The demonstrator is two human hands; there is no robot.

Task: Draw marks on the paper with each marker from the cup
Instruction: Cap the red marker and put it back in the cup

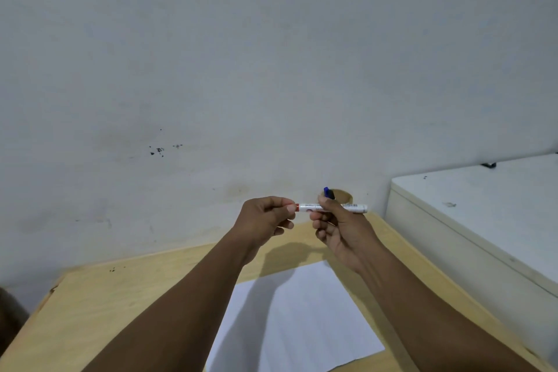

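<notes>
I hold a white marker [353,207] level in the air above the table's far edge. My right hand [338,228] grips its barrel. My left hand [267,217] pinches its red cap end [297,207]. Behind my right hand stands a tan cup [344,196], mostly hidden, with a blue-capped marker [326,191] and a dark one sticking out. A white sheet of paper [299,320] lies flat on the wooden table [120,305] below my arms; I see no marks on it.
A white cabinet or chest [483,220] stands against the table's right side, higher than the tabletop. A pale wall [241,69] with small dark specks rises right behind the table. The table's left edge shows at the lower left.
</notes>
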